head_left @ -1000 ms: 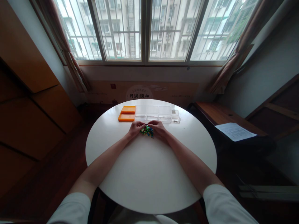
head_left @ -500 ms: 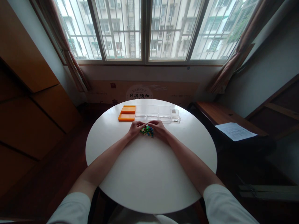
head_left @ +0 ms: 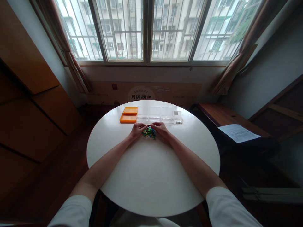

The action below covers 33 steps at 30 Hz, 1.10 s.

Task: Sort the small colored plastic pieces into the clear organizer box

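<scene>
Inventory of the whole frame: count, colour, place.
small pieces: many, mostly green, blue, yellow; heap between the hands
orange case: 1, orange, open; left end of far row
clear boxes: several, transparent; right of orange case
round table: 1, white, centre
printed panel: 1, tan, below window
window: 1, multi-pane, barred; top
curtains: 2, brownish pink, flanking window
cabinet: 1, orange-brown, left
wooden bench: 1, brown, right
paper: 1, white, on bench
far right, lower right: dim, unclear items
left hand: 1, fingertips above heap; grip unclear
right hand: 1, likewise
sleeves: 2, white, lower corners
</scene>
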Each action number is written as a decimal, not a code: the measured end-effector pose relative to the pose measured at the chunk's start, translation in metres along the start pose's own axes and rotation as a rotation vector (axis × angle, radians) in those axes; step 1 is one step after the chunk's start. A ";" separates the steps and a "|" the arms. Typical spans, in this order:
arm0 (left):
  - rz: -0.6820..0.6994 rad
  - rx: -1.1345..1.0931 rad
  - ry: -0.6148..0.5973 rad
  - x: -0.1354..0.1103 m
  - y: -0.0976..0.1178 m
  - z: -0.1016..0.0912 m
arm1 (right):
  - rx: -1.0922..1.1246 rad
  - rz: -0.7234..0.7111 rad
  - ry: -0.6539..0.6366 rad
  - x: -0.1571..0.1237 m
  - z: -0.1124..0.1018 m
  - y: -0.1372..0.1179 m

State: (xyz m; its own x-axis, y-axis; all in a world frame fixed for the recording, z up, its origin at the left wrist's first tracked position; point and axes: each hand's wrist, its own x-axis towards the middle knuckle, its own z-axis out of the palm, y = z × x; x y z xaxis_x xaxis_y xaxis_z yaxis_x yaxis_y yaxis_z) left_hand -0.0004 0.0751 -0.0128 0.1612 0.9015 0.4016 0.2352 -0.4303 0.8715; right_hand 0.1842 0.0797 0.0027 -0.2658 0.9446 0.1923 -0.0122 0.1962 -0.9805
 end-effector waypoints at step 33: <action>0.003 0.001 0.045 0.001 0.003 0.000 | 0.081 0.012 -0.006 -0.002 0.002 -0.002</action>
State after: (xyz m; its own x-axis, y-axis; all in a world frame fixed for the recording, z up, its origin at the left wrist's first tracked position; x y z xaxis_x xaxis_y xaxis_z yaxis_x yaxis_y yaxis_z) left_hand 0.0009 0.0749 -0.0098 0.1187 0.9014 0.4165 0.2354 -0.4330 0.8701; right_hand 0.1824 0.0767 0.0046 -0.2725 0.9450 0.1807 -0.0867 0.1630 -0.9828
